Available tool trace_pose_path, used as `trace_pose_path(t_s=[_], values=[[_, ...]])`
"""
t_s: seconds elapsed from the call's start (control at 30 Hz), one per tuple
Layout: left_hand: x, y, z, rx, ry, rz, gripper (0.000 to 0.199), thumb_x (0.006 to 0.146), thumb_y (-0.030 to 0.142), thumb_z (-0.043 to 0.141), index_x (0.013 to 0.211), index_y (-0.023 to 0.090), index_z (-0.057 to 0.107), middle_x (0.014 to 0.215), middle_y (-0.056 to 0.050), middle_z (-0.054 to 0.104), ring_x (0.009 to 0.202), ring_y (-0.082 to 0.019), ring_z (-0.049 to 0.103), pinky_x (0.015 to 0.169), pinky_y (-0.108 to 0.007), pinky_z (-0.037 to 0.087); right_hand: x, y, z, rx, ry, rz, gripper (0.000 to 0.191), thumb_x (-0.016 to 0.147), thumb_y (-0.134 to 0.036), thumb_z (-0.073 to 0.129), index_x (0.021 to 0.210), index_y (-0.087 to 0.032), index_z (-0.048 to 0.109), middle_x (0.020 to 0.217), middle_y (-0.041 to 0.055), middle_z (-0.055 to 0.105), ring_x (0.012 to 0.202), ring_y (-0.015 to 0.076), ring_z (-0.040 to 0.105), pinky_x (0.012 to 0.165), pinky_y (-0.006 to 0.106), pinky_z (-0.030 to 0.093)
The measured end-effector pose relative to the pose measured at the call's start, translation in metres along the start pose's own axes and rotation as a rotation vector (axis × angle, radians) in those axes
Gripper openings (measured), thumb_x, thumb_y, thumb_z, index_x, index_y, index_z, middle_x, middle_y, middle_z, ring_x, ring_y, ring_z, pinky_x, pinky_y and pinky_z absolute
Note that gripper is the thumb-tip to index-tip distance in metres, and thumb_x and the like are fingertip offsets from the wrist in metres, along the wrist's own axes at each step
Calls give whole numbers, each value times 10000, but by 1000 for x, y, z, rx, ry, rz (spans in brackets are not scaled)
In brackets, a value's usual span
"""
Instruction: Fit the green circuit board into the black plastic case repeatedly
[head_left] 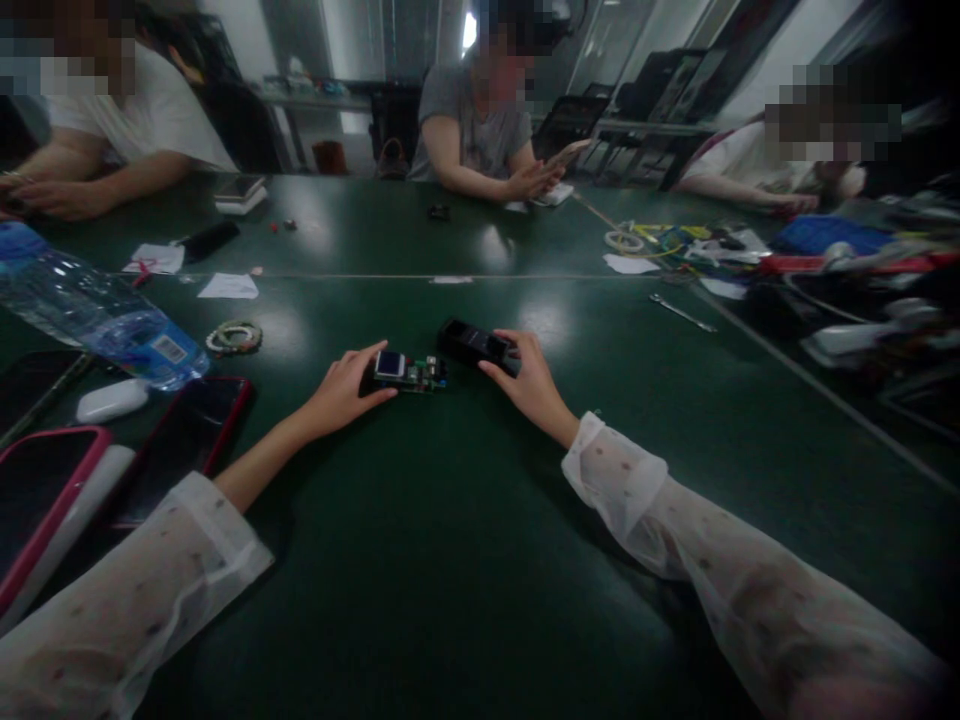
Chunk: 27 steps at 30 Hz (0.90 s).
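Note:
My left hand (349, 388) grips the left end of a small circuit board (412, 372) between thumb and fingers. The board carries a little square screen and green and silver parts. Just to its right, my right hand (529, 375) holds the right end of a black rectangular case (472, 343), thumb in front and fingers behind. Board and case lie close together on or just above the dark green table (420, 560), their near ends a small gap apart. What the case has inside cannot be made out.
On the left are a water bottle (112, 310), a beaded bracelet (234, 338), a white earphone case (112, 400) and phones (184, 440). A wrench (682, 312) and tangled cables (675, 238) lie to the right. Across the table sit several people, one holding a phone (566, 155).

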<state>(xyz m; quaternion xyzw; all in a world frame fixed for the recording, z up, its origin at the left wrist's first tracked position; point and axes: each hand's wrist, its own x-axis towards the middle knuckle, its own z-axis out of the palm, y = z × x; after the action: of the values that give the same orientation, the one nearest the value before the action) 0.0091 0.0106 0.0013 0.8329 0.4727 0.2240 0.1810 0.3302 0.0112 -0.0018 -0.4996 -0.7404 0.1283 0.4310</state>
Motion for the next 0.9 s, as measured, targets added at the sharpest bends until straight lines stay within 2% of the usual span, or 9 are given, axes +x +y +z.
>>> trace_pose_path(t_s=[0.23, 0.57, 0.73, 0.9], values=[[-1, 2, -1, 2, 1, 4, 742, 867, 512, 580, 1477, 242, 255, 1378, -129, 465, 1231, -323, 454, 1008, -493, 376, 1, 7, 4, 19, -12, 56, 540, 795, -331, 677, 1280, -223, 466, 1245, 124, 515, 1098, 283, 575, 936, 482, 514], [-2, 4, -4, 0, 8, 22, 751, 856, 484, 603, 1470, 224, 259, 1398, -137, 455, 1253, -313, 445, 1021, -480, 366, 1, 14, 7, 9, -30, 59, 586, 771, -356, 700, 1276, -183, 458, 1218, 147, 552, 1086, 297, 587, 908, 496, 519], [-2, 3, -4, -5, 12, 33, 754, 850, 484, 607, 1468, 222, 264, 1402, -137, 457, 1259, -320, 442, 1020, -489, 365, 2, 13, 8, -4, -25, 48, 521, 777, -336, 687, 1233, -178, 491, 1166, 140, 587, 1073, 304, 595, 913, 524, 506], [-2, 1, -2, -23, 12, 12, 768, 842, 497, 611, 1473, 230, 265, 1395, -141, 462, 1260, -333, 446, 1014, -508, 368, 0, 5, 4, 13, 47, 17, 509, 816, -323, 647, 1271, -197, 458, 1208, 136, 558, 1086, 292, 588, 941, 516, 501]])
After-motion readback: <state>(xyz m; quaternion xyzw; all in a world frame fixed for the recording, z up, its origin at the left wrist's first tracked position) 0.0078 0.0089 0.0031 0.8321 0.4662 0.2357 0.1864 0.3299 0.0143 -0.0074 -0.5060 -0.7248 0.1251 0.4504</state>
